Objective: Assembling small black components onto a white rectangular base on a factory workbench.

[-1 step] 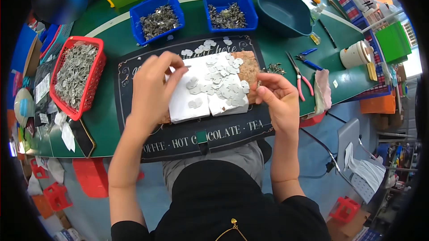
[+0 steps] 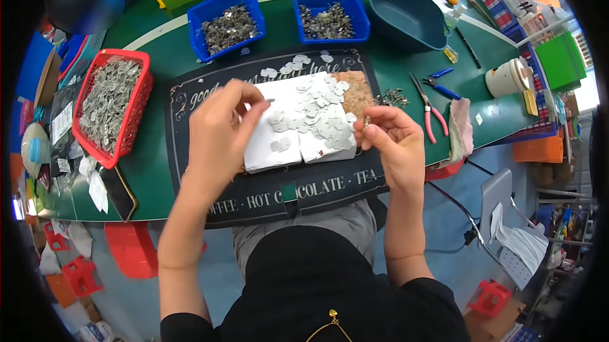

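Over the left part of a white block (image 2: pixel 271 157), my left hand (image 2: pixel 219 129) pinches a small thin grey piece (image 2: pixel 269 100) between thumb and forefinger. My right hand (image 2: pixel 396 142), palm turned inward at the block's right side, grips a tiny metal part (image 2: pixel 367 120) at its fingertips. Between the hands lie many flat, pale grey discs (image 2: pixel 327 125), spread and overlapping on the white surface. A brown cork-like slab (image 2: pixel 356 91) shows beyond the block's right edge. Beside it is a small heap of metal parts (image 2: pixel 392 98).
A black printed mat (image 2: pixel 181 123) lies underneath. Two blue bins (image 2: pixel 219 7) of metal parts and a dark teal tub (image 2: pixel 406 15) stand behind. To the left is a red basket (image 2: pixel 136 126) full of discs; to the right, pink-handled pliers (image 2: pixel 438 120) and blue-handled cutters (image 2: pixel 441 90).
The whole view has shifted slightly. Both hands keep nearly the same pose, with the same small pieces at their fingertips.
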Motion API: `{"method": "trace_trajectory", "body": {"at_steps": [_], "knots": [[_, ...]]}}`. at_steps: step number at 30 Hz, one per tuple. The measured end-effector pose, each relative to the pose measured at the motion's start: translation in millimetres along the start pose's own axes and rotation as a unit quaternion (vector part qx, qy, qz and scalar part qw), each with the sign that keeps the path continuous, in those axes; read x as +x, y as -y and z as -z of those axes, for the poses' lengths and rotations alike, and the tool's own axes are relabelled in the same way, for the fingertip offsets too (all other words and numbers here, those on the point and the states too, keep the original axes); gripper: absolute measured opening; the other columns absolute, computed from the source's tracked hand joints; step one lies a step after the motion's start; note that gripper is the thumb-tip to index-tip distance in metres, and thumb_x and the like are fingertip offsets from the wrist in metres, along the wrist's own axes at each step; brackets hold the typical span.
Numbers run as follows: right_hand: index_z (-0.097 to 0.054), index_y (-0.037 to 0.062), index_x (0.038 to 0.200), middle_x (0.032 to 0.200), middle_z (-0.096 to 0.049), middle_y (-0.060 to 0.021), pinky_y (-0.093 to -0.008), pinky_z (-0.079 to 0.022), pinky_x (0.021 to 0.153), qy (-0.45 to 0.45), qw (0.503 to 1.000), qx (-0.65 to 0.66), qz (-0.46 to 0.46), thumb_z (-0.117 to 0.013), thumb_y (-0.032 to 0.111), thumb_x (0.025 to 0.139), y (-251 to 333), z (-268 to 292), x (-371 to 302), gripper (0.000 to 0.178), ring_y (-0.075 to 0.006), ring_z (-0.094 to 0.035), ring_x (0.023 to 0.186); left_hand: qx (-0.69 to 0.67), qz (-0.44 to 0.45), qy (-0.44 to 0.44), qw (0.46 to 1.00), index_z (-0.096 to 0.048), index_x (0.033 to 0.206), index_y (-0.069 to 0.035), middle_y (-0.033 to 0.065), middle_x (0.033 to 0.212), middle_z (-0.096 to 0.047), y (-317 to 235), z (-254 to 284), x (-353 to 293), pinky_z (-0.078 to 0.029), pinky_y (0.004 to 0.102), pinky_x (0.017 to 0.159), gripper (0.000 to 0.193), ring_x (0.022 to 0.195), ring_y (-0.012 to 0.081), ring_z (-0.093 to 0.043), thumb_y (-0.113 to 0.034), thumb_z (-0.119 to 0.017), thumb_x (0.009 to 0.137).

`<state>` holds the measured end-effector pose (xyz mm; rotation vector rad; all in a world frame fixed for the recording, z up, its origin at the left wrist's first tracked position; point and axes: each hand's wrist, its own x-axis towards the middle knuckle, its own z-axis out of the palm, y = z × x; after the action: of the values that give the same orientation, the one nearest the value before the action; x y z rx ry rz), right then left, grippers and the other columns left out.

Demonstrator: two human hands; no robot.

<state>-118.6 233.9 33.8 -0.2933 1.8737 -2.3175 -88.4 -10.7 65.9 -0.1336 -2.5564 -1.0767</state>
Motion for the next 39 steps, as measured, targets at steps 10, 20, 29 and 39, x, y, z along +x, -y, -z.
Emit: {"method": "trace_trajectory", "body": {"at_steps": [10,20,29,39], "knots": [[-0.063,-0.0056,0.107,0.097,-0.062,-0.0097,-0.0234,-0.049,0.078,0.131,0.984,-0.107,0.051,-0.063,-0.008,0.083,-6,-58,-24,0.025,-0.0131,-0.061,0.086,-0.255,0.145,-0.061,0.954,-0.061,0.106,0.007,0.0139,0.094,-0.069,-20,-14,-79,-0.052,0.0241,0.079,0.024,0.087,0.0159,-0.067,0.006,-0.065,0.083],[-0.063,-0.0045,0.109,0.084,-0.068,-0.0099,-0.0241,-0.052,0.070,0.108,0.953,-0.226,0.173,-0.070,-0.009,0.075,-10,-75,-28,0.035,-0.0139,-0.065,0.076,-0.156,0.038,-0.072,0.984,-0.069,0.094,0.000,0.0121,0.088,-0.070,-14,-11,-84,-0.051,0.0290,0.068,0.017,0.077,0.0230,-0.068,0.002,-0.069,0.077],[-0.062,-0.0072,0.107,0.093,-0.065,-0.0094,-0.0235,-0.051,0.075,0.117,0.986,-0.105,0.063,-0.068,-0.010,0.079,-13,-75,-30,0.029,-0.0126,-0.063,0.086,-0.174,0.027,-0.075,0.981,-0.069,0.094,0.001,0.0113,0.085,-0.069,-10,-14,-84,-0.052,0.0293,0.069,0.019,0.079,0.0230,-0.067,0.004,-0.069,0.076],[-0.062,-0.0064,0.103,0.102,-0.060,-0.0115,-0.0243,-0.051,0.078,0.059,0.991,0.120,-0.018,-0.064,-0.013,0.079,-21,-89,-43,0.024,-0.0142,-0.061,0.090,-0.075,-0.092,-0.190,0.975,-0.068,0.096,0.003,0.0137,0.085,-0.069,-13,-25,-88,-0.055,0.0296,0.067,0.023,0.076,0.0235,-0.068,0.007,-0.071,0.073]]}}
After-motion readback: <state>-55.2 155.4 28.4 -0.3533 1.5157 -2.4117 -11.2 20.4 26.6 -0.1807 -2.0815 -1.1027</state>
